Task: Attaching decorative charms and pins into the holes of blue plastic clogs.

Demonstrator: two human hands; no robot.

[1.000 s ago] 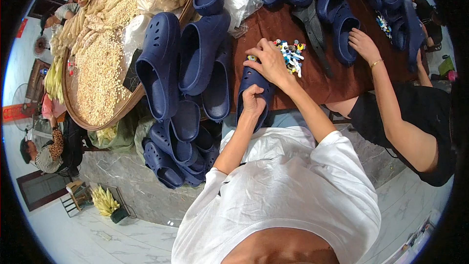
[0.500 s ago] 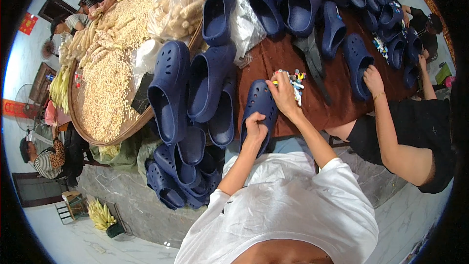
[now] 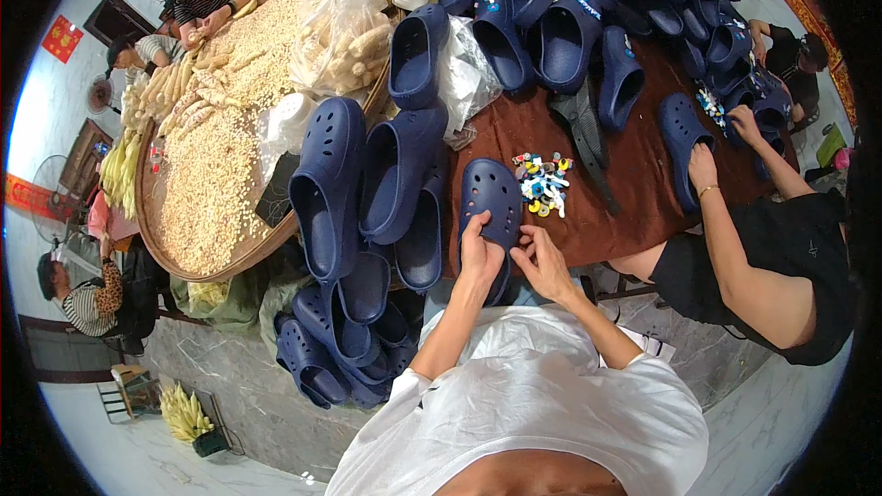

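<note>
A navy blue perforated clog stands toe-up in front of me at the table's near edge. My left hand is wrapped round its upper, thumb over the front. Beside the clog's right side is my right hand, its fingers apart and bent, fingertips close to the clog's edge; nothing shows in it. A small pile of colourful shoe charms lies on the brown cloth, just right of the clog's toe. The holes I can see in the clog carry no charms.
Many navy clogs crowd the table's far side; others are stacked at my left. A round basket holds corn kernels and cobs. A black strap crosses the cloth. On my right, a co-worker's hand is in another clog.
My right hand has moved from the charm pile back toward me, to the clog's right side. The left hand keeps its grip on the clog. The co-worker's other hand has come closer to their clog.
</note>
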